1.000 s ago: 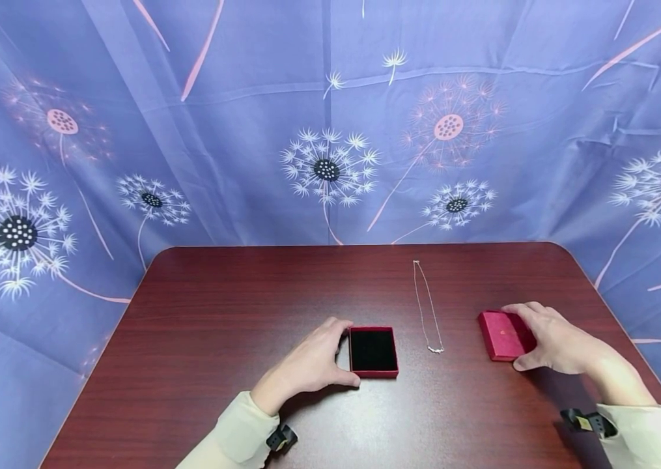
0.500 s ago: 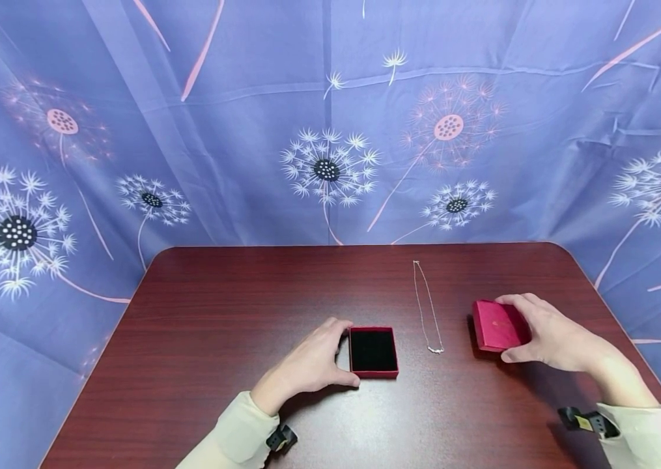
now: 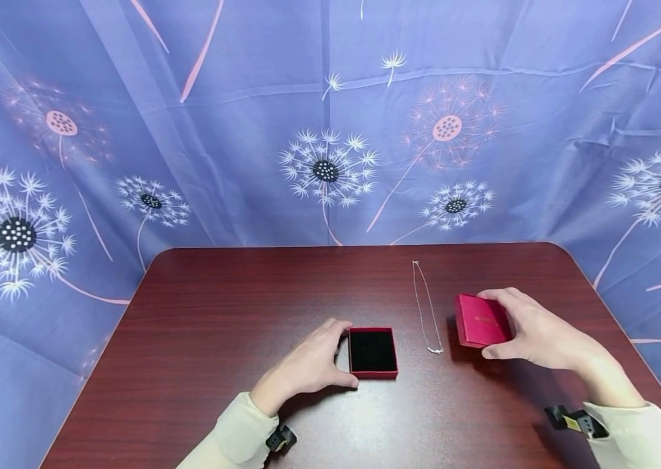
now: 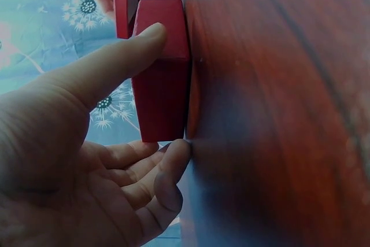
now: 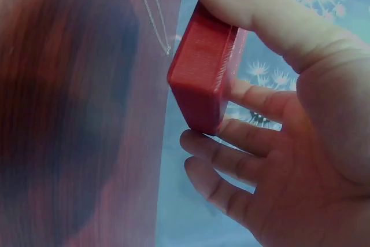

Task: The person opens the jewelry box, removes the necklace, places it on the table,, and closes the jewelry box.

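My left hand point(image 3: 309, 365) holds a small red jewelry box base point(image 3: 374, 374) by its left side, thumb at the near edge and fingers at the far edge. Black lining shows inside this base, which sits on the table. To the right, my right hand point(image 3: 541, 332) grips the red box lid point(image 3: 481, 320) between thumb and fingers; a shadow beneath it shows it is raised off the table. In the right wrist view the thumb presses one side of the lid point(image 5: 199, 56). Between the two box parts lies a thin silver necklace point(image 3: 435, 351), its chain stretched toward the far edge.
A dark reddish wooden table point(image 3: 236, 293) carries everything. Behind it and at both sides hangs a blue cloth point(image 3: 236, 150) printed with dandelions. Each wrist wears a small black camera, such as the left wrist camera point(image 3: 281, 440).
My right hand has lifted the lid off the table and carried it left, nearer to the necklace. The left hand and the box base stay in place.
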Demonstrator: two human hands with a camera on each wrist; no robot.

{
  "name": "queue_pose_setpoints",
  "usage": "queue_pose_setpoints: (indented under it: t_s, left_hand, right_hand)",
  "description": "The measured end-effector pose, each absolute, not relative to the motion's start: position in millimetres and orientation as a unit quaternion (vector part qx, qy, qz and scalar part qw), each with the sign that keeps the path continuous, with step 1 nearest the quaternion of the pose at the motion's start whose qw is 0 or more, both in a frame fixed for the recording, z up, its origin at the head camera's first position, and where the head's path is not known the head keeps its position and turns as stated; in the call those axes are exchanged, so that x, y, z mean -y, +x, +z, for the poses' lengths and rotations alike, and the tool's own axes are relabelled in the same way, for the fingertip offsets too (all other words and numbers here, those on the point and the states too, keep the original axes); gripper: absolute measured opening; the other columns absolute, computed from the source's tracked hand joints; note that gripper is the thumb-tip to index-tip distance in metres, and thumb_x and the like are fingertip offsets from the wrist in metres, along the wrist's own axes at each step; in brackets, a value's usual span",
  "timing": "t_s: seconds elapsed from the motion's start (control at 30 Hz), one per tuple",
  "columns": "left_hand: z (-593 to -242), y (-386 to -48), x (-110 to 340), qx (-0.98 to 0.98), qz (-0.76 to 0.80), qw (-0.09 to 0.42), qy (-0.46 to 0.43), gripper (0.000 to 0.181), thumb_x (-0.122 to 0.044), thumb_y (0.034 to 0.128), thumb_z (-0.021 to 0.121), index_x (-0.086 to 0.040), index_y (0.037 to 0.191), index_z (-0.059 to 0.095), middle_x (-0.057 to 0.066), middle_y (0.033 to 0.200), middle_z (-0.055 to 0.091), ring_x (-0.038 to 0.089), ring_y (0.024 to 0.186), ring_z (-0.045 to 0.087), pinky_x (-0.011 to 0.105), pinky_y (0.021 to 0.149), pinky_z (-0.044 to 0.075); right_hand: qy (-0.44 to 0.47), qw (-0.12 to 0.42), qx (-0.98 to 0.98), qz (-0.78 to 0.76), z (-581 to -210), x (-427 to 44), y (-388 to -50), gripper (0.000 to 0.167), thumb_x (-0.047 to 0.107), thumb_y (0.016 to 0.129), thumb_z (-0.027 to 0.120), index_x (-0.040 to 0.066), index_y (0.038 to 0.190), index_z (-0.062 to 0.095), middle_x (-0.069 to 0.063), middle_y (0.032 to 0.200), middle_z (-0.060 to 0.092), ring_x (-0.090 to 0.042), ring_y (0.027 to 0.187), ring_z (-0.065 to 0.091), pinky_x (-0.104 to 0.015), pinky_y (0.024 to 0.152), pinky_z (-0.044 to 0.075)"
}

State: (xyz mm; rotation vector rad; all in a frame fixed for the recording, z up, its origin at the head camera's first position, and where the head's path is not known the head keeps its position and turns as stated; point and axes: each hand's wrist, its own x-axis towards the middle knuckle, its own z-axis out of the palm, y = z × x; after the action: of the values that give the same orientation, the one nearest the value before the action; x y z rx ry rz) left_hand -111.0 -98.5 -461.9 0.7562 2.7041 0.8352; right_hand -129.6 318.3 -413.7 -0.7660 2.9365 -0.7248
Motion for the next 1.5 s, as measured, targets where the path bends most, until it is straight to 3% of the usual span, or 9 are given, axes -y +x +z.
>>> queue_pose_setpoints:
  t_s: [0.67, 1.5]
  left_hand:
    - [-462, -110, 98, -0.919, 0.281, 0.102, 0.256, 0.091, -0.035, 0.0768, 0.096, -0.001, 0.148, 0.052, 0.01, 0.14, 0.058, 0.026, 0.132, 0.057, 0.042, 0.114, 0.045]
    - [-463, -110, 96, -0.919, 0.287, 0.1, 0.251, 0.09, -0.035, 0.0772, 0.096, -0.001, 0.148, 0.052, 0.01, 0.141, 0.059, 0.025, 0.132, 0.057, 0.042, 0.114, 0.046]
  right_hand:
    - [-0.273, -0.002, -0.926, -0.262, -414, -254, -128, 0.087, 0.046, 0.071, 0.098, 0.014, 0.141, 0.057, 0.004, 0.122, 0.06, -0.011, 0.104, 0.054, -0.033, 0.079, 0.056]
    - [-0.304, -0.008, -0.921, -0.246, -424, -192, -127, 0.087, 0.051, 0.069, 0.096, 0.015, 0.139, 0.061, 0.004, 0.12, 0.06, -0.012, 0.106, 0.055, -0.036, 0.083, 0.055]
